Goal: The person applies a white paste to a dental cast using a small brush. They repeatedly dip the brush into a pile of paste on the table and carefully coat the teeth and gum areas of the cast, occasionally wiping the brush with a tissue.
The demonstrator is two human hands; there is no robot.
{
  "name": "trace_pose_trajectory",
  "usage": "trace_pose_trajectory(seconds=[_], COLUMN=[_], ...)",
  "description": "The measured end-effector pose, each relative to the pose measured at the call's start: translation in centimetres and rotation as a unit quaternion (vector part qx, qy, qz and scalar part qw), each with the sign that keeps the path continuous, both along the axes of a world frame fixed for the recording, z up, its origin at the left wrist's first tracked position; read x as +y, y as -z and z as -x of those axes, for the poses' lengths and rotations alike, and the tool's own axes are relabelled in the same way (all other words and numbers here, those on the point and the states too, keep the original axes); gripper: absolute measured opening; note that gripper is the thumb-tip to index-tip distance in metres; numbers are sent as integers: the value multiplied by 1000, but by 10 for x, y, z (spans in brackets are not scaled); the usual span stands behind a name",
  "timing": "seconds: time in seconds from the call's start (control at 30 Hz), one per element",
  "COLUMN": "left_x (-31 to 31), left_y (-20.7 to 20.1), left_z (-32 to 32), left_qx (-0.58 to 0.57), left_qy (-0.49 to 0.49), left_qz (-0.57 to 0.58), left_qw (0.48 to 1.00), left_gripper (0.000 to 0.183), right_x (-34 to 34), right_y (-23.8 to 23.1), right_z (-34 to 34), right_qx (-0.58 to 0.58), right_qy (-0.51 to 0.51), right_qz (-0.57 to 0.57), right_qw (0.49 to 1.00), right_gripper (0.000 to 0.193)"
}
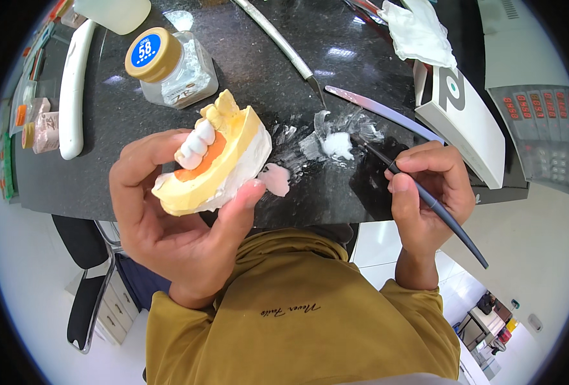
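Note:
My left hand grips a yellow and white dental model, tilted above the black counter. White tooth crowns sit on it beside an orange patch. Between the fingers and thumb of my right hand is a slim dark brush. Its tip is close to a mound of white paste on the counter, though I cannot tell whether they touch. A pink paste patch lies just right of the model, and whitish smears surround the mound.
A square jar with a gold lid stands behind the model, left of a metal spatula. A purple-white tool lies near a white box topped by a crumpled tissue. The black counter has its front edge before me.

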State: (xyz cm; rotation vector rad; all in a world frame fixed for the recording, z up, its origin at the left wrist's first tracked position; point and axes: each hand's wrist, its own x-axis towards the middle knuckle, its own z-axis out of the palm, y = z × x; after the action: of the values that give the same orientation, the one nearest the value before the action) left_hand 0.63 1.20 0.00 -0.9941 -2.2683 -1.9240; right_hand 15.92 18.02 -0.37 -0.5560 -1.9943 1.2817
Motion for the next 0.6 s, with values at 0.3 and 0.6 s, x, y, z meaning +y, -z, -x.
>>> trace_pose_trajectory(seconds=[0.3, 0.6], left_x=[-1, 1], left_y=[-1, 1], left_z=[0, -3], left_qx=[-2, -21], left_qy=[-9, -26], left_qz=[14, -5], left_qw=[1000, 999], left_gripper=[54, 56], right_x=[1, 1], right_y=[0, 0], right_z=[0, -1], right_qx=[-13, -15], right_qy=[-2, 6], right_qz=[-13, 4], right_qw=[1000, 1000], right_gripper=[15, 15])
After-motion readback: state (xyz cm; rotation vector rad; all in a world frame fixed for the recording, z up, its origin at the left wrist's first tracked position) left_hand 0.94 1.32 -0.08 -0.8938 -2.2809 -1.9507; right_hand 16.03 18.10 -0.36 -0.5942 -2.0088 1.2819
